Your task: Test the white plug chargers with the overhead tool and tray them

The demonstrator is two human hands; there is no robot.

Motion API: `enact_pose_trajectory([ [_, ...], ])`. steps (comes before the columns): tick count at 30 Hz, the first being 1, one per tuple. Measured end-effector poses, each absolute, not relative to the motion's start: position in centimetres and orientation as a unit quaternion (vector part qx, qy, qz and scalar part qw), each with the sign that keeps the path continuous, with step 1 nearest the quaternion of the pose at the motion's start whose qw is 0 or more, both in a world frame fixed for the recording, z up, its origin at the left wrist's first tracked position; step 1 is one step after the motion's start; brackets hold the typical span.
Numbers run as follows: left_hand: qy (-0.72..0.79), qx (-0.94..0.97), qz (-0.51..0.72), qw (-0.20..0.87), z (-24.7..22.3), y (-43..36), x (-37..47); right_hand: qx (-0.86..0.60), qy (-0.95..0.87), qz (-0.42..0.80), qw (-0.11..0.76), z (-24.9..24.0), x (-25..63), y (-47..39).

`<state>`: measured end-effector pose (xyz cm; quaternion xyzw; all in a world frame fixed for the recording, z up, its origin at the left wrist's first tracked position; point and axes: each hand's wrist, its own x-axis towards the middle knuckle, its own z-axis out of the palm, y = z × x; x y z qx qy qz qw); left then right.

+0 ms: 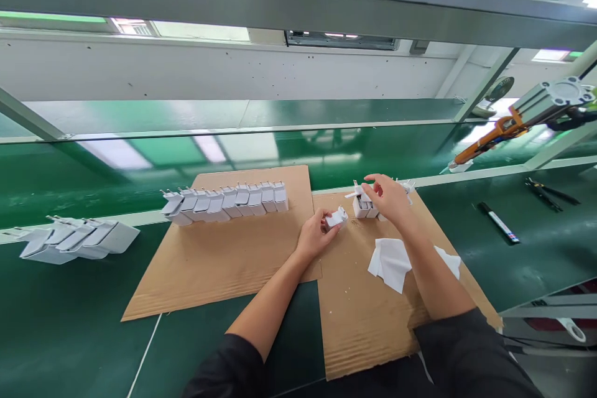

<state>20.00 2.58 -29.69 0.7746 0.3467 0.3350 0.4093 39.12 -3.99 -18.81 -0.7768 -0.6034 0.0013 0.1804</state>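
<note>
My left hand [318, 233] is closed around a white plug adapter [336, 217], gripping it by its sides above the cardboard. To its right, my right hand [386, 198] reaches over a small group of white plug adapters [365, 208] standing at the back of the right cardboard sheet [354, 323]. Its fingers are curved and look apart; whether they touch the adapters beneath is hard to see. More adapters [409, 186] show partly behind that hand.
A long row of white adapters [228, 202] stands on the left cardboard sheet [224, 261]. Another tilted row [79, 239] lies further left on the green bench. A white cloth [392, 263] lies below my right hand. A marker [499, 224], pliers [553, 193] and an orange tool [489, 135] are at right.
</note>
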Motion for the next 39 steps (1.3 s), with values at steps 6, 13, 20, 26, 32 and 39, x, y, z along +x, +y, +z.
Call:
enact_pose_trajectory([
  [6, 0.442, 0.687, 0.433, 0.381, -29.6, 3.2, 19.8, -0.768, -0.612, 0.02, 0.189, -19.0, 41.9, -4.7],
  [13, 0.475, 0.647, 0.451, 0.39, -29.1, 4.6, 19.2, -0.748, -0.64, 0.044, 0.168, -18.0, 44.6, -6.6],
  [20, 0.397, 0.729, 0.522, 0.196, -27.8, 3.5, 19.4, -0.76, -0.623, 0.035, 0.183, -17.6, 46.9, -7.1],
  [26, 0.301, 0.855, 0.352, 0.234, -27.1, 0.6, 21.3, -0.741, -0.637, 0.062, 0.201, -17.9, 46.5, -6.5],
  [32, 0.42, 0.86, 0.177, 0.229, -28.0, 1.1, 26.6, -0.725, -0.651, 0.075, 0.214, -17.3, 45.4, -6.6],
  [39, 0.434, 0.826, 0.227, 0.279, -27.4, 1.9, 30.2, -0.709, -0.665, 0.065, 0.226, -16.9, 45.1, -7.0],
])
